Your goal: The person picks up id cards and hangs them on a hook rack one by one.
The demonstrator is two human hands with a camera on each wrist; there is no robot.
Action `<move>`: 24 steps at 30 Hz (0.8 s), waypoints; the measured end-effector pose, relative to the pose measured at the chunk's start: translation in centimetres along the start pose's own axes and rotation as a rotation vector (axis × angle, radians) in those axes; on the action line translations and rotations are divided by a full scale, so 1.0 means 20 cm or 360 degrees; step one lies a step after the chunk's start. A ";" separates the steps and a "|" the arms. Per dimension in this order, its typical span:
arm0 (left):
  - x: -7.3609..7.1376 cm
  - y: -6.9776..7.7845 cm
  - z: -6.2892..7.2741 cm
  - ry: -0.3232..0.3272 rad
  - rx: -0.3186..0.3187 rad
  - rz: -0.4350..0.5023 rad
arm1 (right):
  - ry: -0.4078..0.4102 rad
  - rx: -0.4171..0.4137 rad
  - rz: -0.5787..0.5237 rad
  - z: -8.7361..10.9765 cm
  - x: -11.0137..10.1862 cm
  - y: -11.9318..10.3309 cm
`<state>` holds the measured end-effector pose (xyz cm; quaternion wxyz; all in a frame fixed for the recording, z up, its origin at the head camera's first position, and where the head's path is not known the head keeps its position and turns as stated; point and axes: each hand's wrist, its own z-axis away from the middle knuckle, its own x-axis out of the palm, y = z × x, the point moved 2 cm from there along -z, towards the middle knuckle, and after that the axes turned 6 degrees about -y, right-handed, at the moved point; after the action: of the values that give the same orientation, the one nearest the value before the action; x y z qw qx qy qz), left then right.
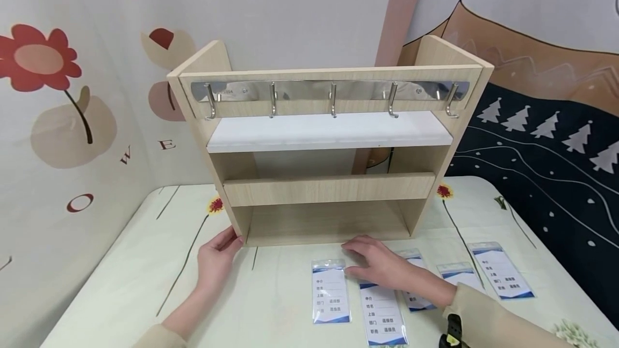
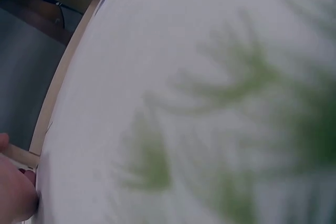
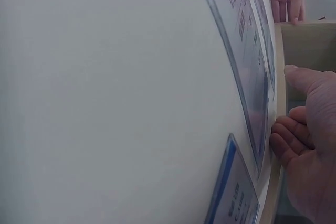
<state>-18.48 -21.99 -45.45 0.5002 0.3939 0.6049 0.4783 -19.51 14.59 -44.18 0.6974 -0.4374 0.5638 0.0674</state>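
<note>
A light wooden shelf rack (image 1: 329, 189) stands on the table, with a white board (image 1: 331, 132) across its middle and a metal strip of several hooks (image 1: 332, 100) along its top. My left hand (image 1: 218, 256) touches the lower left corner of the side panel; its straight fingers also show in the right wrist view. At the rack's bottom front edge is my right hand (image 1: 379, 263), palm down, with loosely bent fingers and thumb apart. Below that hand lies a clear badge holder (image 1: 383, 313) with a printed card, partly covered by it. Another badge holder (image 1: 331, 291) lies just left.
More badge holders lie to the right, among them one at the far right (image 1: 502, 270). A pale floral cloth (image 1: 121, 289) covers the table. Patterned curtains (image 1: 300, 9) hang behind and on both sides. The right wrist wears a black watch (image 1: 453, 331).
</note>
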 end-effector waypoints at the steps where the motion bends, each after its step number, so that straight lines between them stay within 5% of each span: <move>1: 0.01 0.00 0.00 0.0018 0.0006 -0.0001 | 0.0000 -0.0001 -0.0001 0.00 0.00 0.00; 24: 0.06 -0.01 0.03 0.0166 0.0044 -0.0063 | -0.0009 0.0009 0.0031 -0.08 0.02 -0.07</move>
<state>-18.18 -20.71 -45.87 0.4718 0.3632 0.6444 0.4798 -19.68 12.47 -43.80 0.6995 -0.4298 0.5661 0.0738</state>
